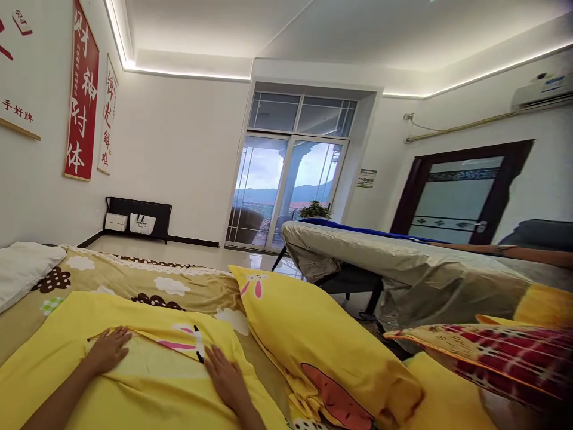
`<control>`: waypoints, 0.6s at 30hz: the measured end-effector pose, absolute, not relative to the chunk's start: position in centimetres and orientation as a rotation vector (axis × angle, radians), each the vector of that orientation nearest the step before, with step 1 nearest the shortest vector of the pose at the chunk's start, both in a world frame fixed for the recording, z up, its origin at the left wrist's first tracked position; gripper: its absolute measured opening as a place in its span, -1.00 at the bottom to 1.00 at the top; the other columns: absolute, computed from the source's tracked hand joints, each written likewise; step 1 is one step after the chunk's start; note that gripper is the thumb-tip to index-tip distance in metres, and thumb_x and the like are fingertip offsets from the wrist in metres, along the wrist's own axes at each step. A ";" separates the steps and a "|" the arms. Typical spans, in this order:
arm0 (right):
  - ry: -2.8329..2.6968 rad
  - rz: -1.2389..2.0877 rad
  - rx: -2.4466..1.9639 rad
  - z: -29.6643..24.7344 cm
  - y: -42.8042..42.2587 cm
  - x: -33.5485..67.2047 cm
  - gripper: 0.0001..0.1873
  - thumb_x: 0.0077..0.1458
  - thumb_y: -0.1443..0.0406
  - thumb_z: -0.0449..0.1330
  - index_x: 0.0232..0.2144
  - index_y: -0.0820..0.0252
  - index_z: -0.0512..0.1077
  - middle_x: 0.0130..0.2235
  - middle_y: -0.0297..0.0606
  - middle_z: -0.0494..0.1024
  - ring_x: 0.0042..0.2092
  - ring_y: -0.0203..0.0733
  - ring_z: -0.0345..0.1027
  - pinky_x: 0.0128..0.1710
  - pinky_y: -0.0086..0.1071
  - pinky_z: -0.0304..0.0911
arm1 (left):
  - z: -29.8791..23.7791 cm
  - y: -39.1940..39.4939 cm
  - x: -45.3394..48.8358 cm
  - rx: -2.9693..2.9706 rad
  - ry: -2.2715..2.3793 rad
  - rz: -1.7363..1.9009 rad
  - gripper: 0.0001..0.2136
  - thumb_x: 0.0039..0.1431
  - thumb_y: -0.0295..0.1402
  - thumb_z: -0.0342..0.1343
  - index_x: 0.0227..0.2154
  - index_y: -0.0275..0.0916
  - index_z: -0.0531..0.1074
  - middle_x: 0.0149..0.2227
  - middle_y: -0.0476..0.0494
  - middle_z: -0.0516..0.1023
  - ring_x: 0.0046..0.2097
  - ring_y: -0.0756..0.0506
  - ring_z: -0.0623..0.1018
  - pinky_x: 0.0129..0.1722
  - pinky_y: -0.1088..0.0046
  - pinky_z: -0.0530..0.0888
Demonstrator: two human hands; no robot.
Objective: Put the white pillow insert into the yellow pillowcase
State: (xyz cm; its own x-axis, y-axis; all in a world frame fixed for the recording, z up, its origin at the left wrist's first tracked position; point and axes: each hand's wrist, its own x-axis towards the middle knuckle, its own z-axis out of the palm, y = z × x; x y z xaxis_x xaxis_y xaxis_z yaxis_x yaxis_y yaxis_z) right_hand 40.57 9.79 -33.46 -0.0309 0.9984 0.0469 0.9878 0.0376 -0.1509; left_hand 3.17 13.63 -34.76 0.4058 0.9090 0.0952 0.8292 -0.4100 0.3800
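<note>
A yellow pillowcase (147, 394) with a rabbit print lies spread in front of me on a patterned bed sheet (134, 272). A fold or opening runs across its upper part, with paler yellow cloth showing below it. My left hand (108, 349) rests flat on the left end of that fold, fingers stretched out. Palm down, my right hand (225, 375) lies on the cloth beside the rabbit print, its fingers extended. Neither hand grips anything. Just to the right lies a plump yellow pillow (308, 316) with rabbit and carrot prints.
A plaid cushion (505, 358) and more yellow bedding are at the right. Beyond stands a table under a plastic cover (358, 245), with another person's arm (505, 251) along it. A white pillow (27, 269) lies at the left edge; a black rack (152, 218) stands by the far wall.
</note>
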 end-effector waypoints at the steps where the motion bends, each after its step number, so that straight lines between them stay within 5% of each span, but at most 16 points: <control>1: -2.116 0.100 -2.151 -33.5 9.8 42.4 -0.40 0.25 0.06 -0.29 0.27 0.05 0.03 0.32 -0.33 -0.06 0.33 -0.21 -0.23 0.25 -0.06 -0.19 | -34.7 13.8 2.5 2.354 1.527 0.441 -0.50 0.22 -0.18 -0.14 0.21 -0.10 0.19 0.29 -0.10 0.11 0.31 -0.14 0.09 0.27 0.12 -0.03; 7: -2.061 -0.118 -2.181 -31.9 12.0 39.6 -0.44 0.24 0.25 -0.28 0.11 0.24 0.33 0.23 -0.05 0.20 0.30 0.03 -0.09 0.22 0.06 -0.17 | -33.1 13.9 6.2 2.376 1.688 0.599 -0.61 0.18 -0.41 -0.20 -0.02 -0.22 0.42 0.16 -0.19 0.35 0.24 -0.10 0.24 0.25 0.19 0.04; 10: -2.292 -0.010 -1.742 -32.0 14.3 33.3 -0.43 0.26 0.22 -0.30 0.19 0.13 0.24 0.24 -0.22 0.18 0.29 -0.11 -0.04 0.23 -0.21 -0.07 | -32.4 14.5 10.5 2.470 1.518 0.490 -0.53 0.24 -0.32 -0.25 0.19 -0.18 0.22 0.29 -0.13 0.11 0.31 -0.08 0.09 0.26 0.21 0.03; 13: -2.400 0.115 -1.606 -32.5 16.3 31.5 -0.45 0.26 0.09 -0.29 0.20 -0.09 0.20 0.25 -0.47 0.16 0.27 -0.25 -0.02 0.22 -0.37 -0.03 | -32.3 16.4 11.1 2.432 1.479 0.244 -0.46 0.28 -0.09 -0.36 0.28 -0.11 0.05 0.32 -0.10 -0.01 0.34 -0.17 -0.01 0.25 0.00 -0.08; 18: -2.248 0.069 -1.872 -33.3 19.1 42.5 -0.39 0.20 0.09 -0.25 0.23 0.08 0.15 0.29 -0.27 0.04 0.31 -0.05 -0.16 0.23 0.03 -0.13 | -34.4 21.0 0.1 2.208 1.938 0.125 -0.38 0.21 0.04 -0.35 0.29 -0.08 0.01 0.34 -0.08 -0.12 0.35 -0.23 -0.10 0.22 -0.09 -0.13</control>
